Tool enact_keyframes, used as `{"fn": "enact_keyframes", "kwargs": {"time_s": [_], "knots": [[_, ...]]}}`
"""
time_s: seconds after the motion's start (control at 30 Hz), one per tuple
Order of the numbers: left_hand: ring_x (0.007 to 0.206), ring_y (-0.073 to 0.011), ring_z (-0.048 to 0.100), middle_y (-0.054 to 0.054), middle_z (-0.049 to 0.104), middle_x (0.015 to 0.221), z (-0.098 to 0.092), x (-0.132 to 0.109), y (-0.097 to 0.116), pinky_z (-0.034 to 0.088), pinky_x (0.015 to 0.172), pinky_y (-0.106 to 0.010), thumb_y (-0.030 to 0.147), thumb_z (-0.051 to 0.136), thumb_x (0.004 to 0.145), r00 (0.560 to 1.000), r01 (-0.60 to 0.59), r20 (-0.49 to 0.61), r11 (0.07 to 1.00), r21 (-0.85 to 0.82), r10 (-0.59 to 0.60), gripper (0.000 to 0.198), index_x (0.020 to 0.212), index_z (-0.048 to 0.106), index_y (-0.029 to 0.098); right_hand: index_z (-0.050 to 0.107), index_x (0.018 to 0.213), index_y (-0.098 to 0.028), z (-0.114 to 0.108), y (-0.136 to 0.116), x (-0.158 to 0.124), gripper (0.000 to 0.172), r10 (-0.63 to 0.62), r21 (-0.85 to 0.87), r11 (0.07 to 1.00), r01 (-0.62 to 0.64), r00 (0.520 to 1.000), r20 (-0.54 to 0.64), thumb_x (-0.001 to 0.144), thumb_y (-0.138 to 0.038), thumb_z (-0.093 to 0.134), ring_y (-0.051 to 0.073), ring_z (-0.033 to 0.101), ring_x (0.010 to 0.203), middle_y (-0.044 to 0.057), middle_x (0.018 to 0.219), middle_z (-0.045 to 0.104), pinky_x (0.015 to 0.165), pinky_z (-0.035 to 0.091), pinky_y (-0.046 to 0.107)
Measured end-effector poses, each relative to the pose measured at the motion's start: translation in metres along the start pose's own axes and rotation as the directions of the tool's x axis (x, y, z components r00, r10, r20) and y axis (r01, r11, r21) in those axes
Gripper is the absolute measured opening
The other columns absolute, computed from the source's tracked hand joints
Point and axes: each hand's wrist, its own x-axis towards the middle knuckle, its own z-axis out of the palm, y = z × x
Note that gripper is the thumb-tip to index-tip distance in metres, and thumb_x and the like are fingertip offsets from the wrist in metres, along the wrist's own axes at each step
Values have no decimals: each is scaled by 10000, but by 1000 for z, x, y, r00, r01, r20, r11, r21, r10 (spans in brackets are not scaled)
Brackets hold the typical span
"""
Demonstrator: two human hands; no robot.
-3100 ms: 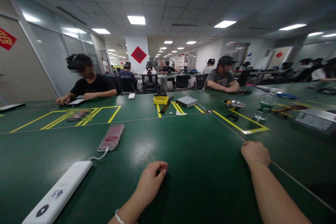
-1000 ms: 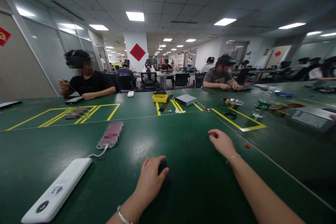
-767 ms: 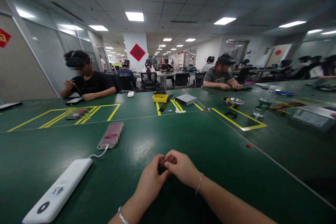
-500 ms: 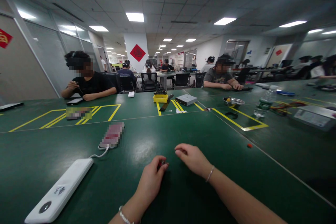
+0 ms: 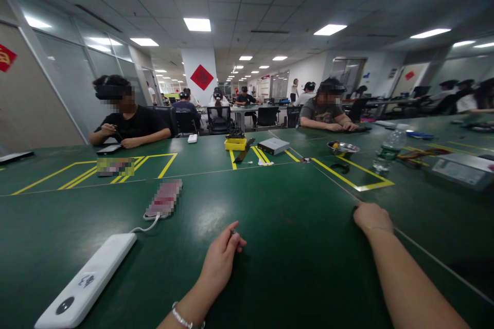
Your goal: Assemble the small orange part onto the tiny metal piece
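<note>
My left hand (image 5: 219,257) is closed in a pinch just above the green table (image 5: 293,247). Thumb and fingers hold a small shiny thing (image 5: 233,233), mostly covered and too small to name. Far to the right, my right hand (image 5: 373,216) lies low over the table with its fingers curled down and largely hidden from me. It covers the spot where a small orange-red piece lay, and that piece is out of sight.
A white power bank (image 5: 90,277) is cabled to a phone (image 5: 164,198) on the left. Farther back are a yellow box (image 5: 235,144), a grey metal drive (image 5: 273,146), a steel bowl (image 5: 343,149), a plastic bottle (image 5: 390,149) and a metal box with wires (image 5: 463,168). Two people sit opposite.
My right hand has moved away from my left, out to the right, over the orange-red piece. My left hand has turned slightly, still pinching its small thing.
</note>
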Motion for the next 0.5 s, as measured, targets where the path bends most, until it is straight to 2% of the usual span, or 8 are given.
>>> {"fn": "enact_keyframes", "kwargs": {"time_s": [0.1,0.2,0.3,0.4,0.43,0.5], "knots": [[684,-128,552,-31,616,802,0,1,-3,406,704,-285,375,340,792,1000,4,-12,1000,-4,-4,420,1135,398,140,635,788,-37,-8,-6,-3,310,73,-32,997,-72,997,33,659,-166,384,337,544,830,250,857,572,669,416,430],[703,-131,560,-45,614,864,0,2,-7,409,698,-290,359,337,797,999,11,-33,999,-38,-13,377,1109,390,154,634,785,-56,-15,-21,-9,303,65,-9,998,-65,997,41,683,-182,378,317,549,821,230,863,574,657,419,406],[709,-136,572,-53,619,885,1,2,-7,416,692,-294,348,359,791,999,12,-29,996,-83,-14,276,991,422,168,633,795,-110,-19,-54,-22,291,-46,90,995,42,998,44,717,-229,379,262,551,830,177,898,583,698,411,361],[708,-143,579,-45,630,843,1,1,-5,416,702,-296,331,410,768,1000,-4,-10,994,-109,3,187,875,435,179,629,797,-175,-15,-104,-50,233,-195,241,956,167,976,95,705,-269,436,170,564,771,84,869,613,681,418,267],[715,-146,581,-41,632,822,1,1,-4,416,706,-293,323,425,760,1000,-11,0,993,-113,11,167,846,439,181,627,798,-187,-13,-122,-63,213,-251,341,921,189,957,147,690,-266,460,148,566,732,58,830,623,654,421,246],[730,-150,583,-26,631,767,2,1,-3,415,702,-280,308,454,741,1000,-21,11,994,-111,23,135,795,450,183,624,795,-178,-8,-155,-93,192,-386,596,786,164,883,266,652,-221,502,128,560,670,35,747,632,620,421,236]]}}
